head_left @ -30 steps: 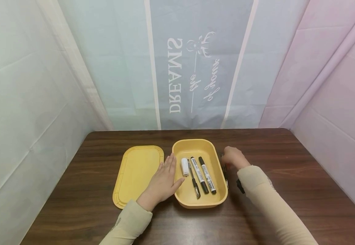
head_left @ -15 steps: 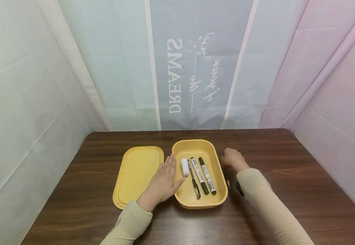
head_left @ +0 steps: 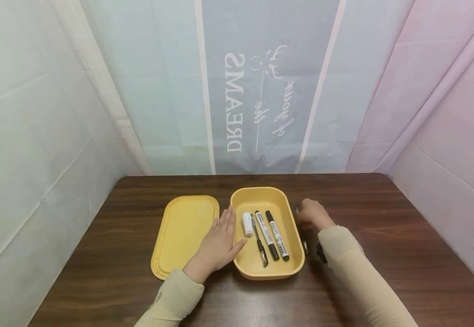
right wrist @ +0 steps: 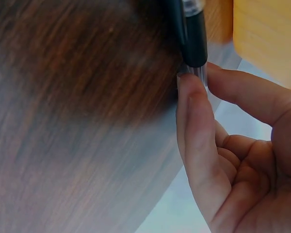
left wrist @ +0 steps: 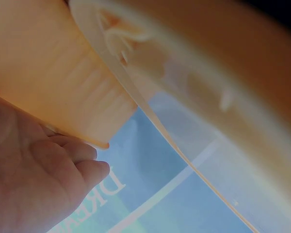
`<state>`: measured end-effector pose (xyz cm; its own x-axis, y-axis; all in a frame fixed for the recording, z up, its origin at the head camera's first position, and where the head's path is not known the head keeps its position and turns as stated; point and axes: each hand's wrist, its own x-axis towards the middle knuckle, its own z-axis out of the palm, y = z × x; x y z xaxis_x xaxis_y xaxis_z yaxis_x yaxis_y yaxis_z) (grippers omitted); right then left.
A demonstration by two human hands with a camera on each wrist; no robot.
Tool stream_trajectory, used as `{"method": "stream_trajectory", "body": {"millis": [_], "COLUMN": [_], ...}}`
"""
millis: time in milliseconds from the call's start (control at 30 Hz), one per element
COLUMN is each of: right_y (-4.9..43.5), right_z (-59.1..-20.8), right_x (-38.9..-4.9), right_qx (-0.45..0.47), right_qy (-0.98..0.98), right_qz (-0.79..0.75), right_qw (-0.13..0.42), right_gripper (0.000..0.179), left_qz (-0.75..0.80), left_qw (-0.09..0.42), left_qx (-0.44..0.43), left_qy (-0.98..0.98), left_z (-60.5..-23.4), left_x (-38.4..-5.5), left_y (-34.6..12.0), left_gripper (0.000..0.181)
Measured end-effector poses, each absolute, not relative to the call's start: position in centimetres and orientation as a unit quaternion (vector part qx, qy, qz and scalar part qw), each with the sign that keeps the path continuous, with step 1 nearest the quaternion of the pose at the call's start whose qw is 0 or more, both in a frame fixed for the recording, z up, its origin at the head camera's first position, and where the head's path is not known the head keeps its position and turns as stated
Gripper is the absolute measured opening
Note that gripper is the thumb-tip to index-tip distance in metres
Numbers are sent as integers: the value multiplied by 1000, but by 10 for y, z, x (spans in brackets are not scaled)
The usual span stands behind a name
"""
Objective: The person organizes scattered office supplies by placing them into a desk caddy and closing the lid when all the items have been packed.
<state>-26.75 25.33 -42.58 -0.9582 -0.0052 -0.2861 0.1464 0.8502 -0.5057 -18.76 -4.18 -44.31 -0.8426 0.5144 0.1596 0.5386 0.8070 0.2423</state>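
A yellow box [head_left: 267, 275] stands mid-table. My left hand [head_left: 215, 243] lies along its left rim with fingers straight and thumb over the edge; the left wrist view shows this hand [left wrist: 43, 170] below the yellow wall. Right of the box, my right hand [head_left: 315, 213] pinches a pen [right wrist: 196, 41] by its clear end, thumb against fingertip, as the right wrist view shows. That pen has a black section and lies along the box's outer side. Inside the box are a small white rounded object [head_left: 246, 224], a black pen [head_left: 260, 245] and two white-and-black markers [head_left: 267, 236].
A flat yellow lid [head_left: 187, 236] lies on the dark wooden table [head_left: 400, 254], left of the box. Cloth curtains [head_left: 171, 91] rise at the back and both sides. A black item [head_left: 321, 252] shows beside the right cuff.
My right hand has shifted very slightly to the right beside the box, and a little more of the pen's near end shows. The left hand and box contents stay put.
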Motion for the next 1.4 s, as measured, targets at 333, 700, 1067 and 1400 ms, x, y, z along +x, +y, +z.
{"method": "stream_trajectory", "body": {"millis": [333,700,1067,1400], "right_y": [264,269,298,312], "right_z": [-428,-429,-442,-447], "right_x": [-274,-275,-277,-279], "right_qx": [54,43,-5,-30], "right_qy": [923,910,831,787], "right_qz": [-342,-368,-492,-543], "right_qw": [168,184,258,289], "right_gripper": [18,14,16,19], "left_qz": [-131,-133,-133,-134], "left_qw": [43,41,43,37], "left_qx": [-278,-278,-279,-274], "left_qy": [-951,-951,-950,-951], "left_z": [-442,-442,-442,-443], "left_x": [-191,-191,-191,-190], "left_y": [-41,-40,-41,-41], "left_gripper": [76,77,76,77]}}
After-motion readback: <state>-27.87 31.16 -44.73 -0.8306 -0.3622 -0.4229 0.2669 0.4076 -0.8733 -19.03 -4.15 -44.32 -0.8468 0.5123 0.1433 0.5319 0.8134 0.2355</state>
